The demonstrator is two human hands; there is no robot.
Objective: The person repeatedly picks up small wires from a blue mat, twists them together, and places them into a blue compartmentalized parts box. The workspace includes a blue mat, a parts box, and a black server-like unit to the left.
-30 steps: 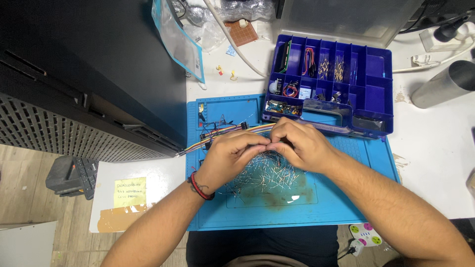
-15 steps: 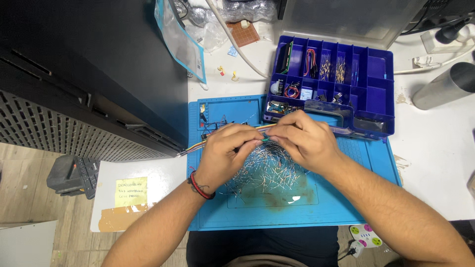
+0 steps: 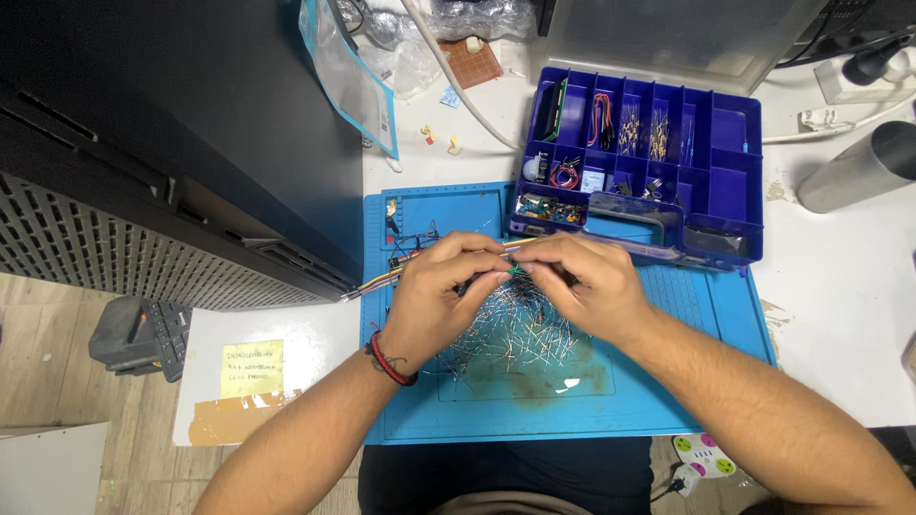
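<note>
The left hand [image 3: 441, 286] and right hand [image 3: 582, 284] meet fingertip to fingertip over the blue mat [image 3: 572, 401], both pinched shut on a ribbon of jumper wires [image 3: 377, 281], probably to peel a single strand off, though the fingers hide the grip itself. The ribbon's long axis runs roughly left to right, its free end trailing leftward off the mat's edge. A loose heap of wires [image 3: 510, 329] lies directly beneath, close for picking. The blue parts box [image 3: 730, 191] sits just beyond on the white table [image 3: 840, 286].
</note>
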